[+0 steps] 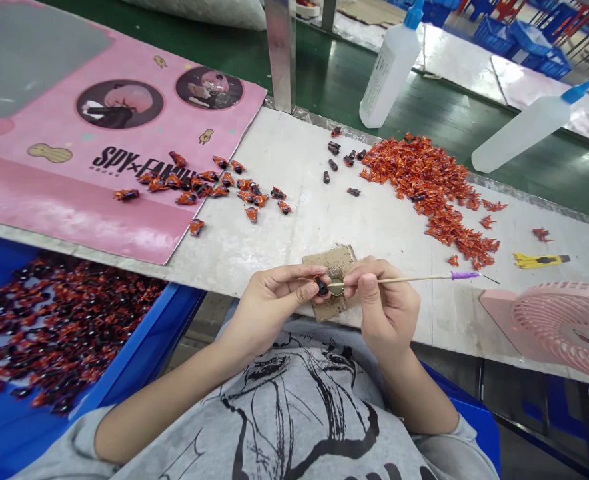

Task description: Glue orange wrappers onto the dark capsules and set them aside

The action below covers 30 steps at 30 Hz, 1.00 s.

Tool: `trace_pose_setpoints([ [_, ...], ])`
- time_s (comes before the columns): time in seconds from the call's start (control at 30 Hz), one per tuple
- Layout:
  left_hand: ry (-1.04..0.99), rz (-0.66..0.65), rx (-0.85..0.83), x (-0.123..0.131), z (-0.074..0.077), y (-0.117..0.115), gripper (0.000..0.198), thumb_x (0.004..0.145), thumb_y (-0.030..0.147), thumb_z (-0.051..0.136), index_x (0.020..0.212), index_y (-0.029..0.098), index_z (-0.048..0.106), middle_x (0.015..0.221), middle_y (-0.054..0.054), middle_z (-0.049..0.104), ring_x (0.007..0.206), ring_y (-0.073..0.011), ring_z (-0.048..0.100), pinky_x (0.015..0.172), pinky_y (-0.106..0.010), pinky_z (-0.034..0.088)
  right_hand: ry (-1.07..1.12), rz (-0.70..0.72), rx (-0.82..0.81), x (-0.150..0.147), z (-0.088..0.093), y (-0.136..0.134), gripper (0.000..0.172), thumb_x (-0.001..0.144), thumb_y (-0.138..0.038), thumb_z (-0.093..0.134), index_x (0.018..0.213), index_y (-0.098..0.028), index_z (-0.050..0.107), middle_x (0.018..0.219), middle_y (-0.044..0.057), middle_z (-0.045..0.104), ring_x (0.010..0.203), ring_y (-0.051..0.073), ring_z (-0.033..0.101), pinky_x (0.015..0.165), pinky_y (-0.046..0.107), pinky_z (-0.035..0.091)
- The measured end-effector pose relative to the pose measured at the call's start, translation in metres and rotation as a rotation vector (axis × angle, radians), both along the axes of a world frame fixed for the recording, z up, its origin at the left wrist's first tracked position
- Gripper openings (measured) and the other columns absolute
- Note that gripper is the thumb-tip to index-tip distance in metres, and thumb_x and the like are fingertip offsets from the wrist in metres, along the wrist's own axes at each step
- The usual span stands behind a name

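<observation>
My left hand is closed, pinching a small black and orange plastic piece between thumb and fingertips. In my right hand is a thin wooden stick with a purple wrap and a fine needle at its outer end. The stick's other end meets or nearly touches the black part of the piece; exact contact is too small to tell. Under both hands lies a speckled piece of cardboard, with a small round greenish cap or dish on it, partly hidden by the fingers.
Orange pieces are heaped at the right, with several loose black parts beside them. Assembled pieces lie left, partly on a pink printed board. A blue bin, two bottles, a yellow tool and pink fan surround.
</observation>
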<state>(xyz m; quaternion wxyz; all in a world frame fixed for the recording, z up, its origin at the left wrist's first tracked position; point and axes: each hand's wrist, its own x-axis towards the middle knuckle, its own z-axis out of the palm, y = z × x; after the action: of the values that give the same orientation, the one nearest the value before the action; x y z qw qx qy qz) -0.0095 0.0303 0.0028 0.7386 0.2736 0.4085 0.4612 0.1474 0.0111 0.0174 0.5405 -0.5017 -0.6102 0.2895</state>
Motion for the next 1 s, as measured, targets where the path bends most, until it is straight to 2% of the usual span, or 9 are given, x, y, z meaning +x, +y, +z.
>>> trace_pose_setpoints([
  [0.17, 0.025, 0.012, -0.001, 0.002, 0.003, 0.001, 0.032, 0.051, 0.037, 0.101, 0.076, 0.024, 0.085, 0.072, -0.002, 0.081, 0.060, -0.0126, 0.073, 0.064, -0.020, 0.063, -0.138, 0.062, 0.107, 0.001, 0.000, 0.001, 0.033, 0.106, -0.034, 0.044, 0.081, -0.022, 0.061, 0.069, 0.001, 0.064, 0.068, 0.018, 0.063, 0.074, 0.037, 0.049],
  [0.33, 0.040, 0.033, -0.024, 0.002, 0.004, 0.000, 0.031, 0.050, 0.035, 0.101, 0.073, 0.022, 0.084, 0.066, -0.002, 0.080, 0.056, -0.0120, 0.072, 0.060, -0.019, 0.062, -0.261, 0.139, 0.225, 0.002, 0.001, 0.004, 0.024, 0.105, -0.025, 0.046, 0.085, -0.022, 0.059, 0.071, 0.001, 0.066, 0.069, 0.018, 0.063, 0.074, 0.037, 0.045],
  [0.47, 0.030, 0.061, -0.018, 0.003, 0.001, 0.000, 0.031, 0.048, 0.035, 0.102, 0.070, 0.022, 0.084, 0.070, -0.002, 0.082, 0.057, -0.0106, 0.073, 0.059, -0.015, 0.061, -0.286, 0.165, 0.246, 0.004, 0.001, 0.004, 0.024, 0.106, -0.023, 0.043, 0.086, -0.022, 0.056, 0.074, 0.001, 0.068, 0.071, 0.017, 0.063, 0.076, 0.037, 0.044],
  [0.57, 0.041, 0.076, -0.005, 0.001, -0.001, 0.001, 0.030, 0.049, 0.034, 0.102, 0.071, 0.022, 0.084, 0.071, -0.002, 0.082, 0.057, -0.0104, 0.072, 0.061, -0.015, 0.061, -0.302, 0.129, 0.246, 0.007, -0.005, 0.005, 0.025, 0.107, -0.022, 0.039, 0.086, -0.022, 0.054, 0.075, 0.002, 0.066, 0.072, 0.018, 0.062, 0.075, 0.037, 0.044],
  [0.7, 0.048, 0.101, 0.005, -0.002, -0.001, 0.002, 0.031, 0.048, 0.033, 0.102, 0.070, 0.022, 0.084, 0.070, -0.002, 0.082, 0.056, -0.0102, 0.072, 0.061, -0.016, 0.061, -0.624, 0.087, 0.207, 0.011, -0.018, 0.008, 0.028, 0.104, -0.019, 0.040, 0.079, -0.022, 0.052, 0.069, 0.002, 0.062, 0.067, 0.019, 0.057, 0.071, 0.037, 0.039],
  [0.77, 0.049, 0.112, 0.010, -0.002, -0.001, 0.002, 0.031, 0.048, 0.033, 0.102, 0.070, 0.022, 0.084, 0.070, -0.001, 0.081, 0.057, -0.0102, 0.072, 0.061, -0.015, 0.061, -0.694, 0.099, 0.178, 0.012, -0.022, 0.008, 0.029, 0.104, -0.018, 0.041, 0.077, -0.022, 0.052, 0.067, 0.002, 0.062, 0.065, 0.019, 0.055, 0.069, 0.037, 0.038],
  [0.83, 0.052, 0.113, 0.014, -0.002, -0.001, 0.002, 0.030, 0.049, 0.033, 0.102, 0.070, 0.022, 0.084, 0.070, -0.001, 0.082, 0.058, -0.0100, 0.073, 0.061, -0.015, 0.062, -0.590, 0.083, 0.151, 0.012, -0.022, 0.006, 0.028, 0.104, -0.019, 0.041, 0.079, -0.021, 0.053, 0.069, 0.002, 0.063, 0.066, 0.019, 0.056, 0.070, 0.036, 0.040],
  [1.0, 0.067, 0.057, 0.022, -0.001, -0.001, -0.002, 0.028, 0.053, 0.034, 0.100, 0.074, 0.023, 0.085, 0.072, -0.001, 0.082, 0.060, -0.0096, 0.074, 0.063, -0.014, 0.062, -0.124, 0.047, 0.159, 0.004, -0.010, 0.000, 0.028, 0.107, -0.026, 0.041, 0.086, -0.022, 0.058, 0.075, 0.002, 0.064, 0.071, 0.018, 0.061, 0.071, 0.037, 0.046],
])
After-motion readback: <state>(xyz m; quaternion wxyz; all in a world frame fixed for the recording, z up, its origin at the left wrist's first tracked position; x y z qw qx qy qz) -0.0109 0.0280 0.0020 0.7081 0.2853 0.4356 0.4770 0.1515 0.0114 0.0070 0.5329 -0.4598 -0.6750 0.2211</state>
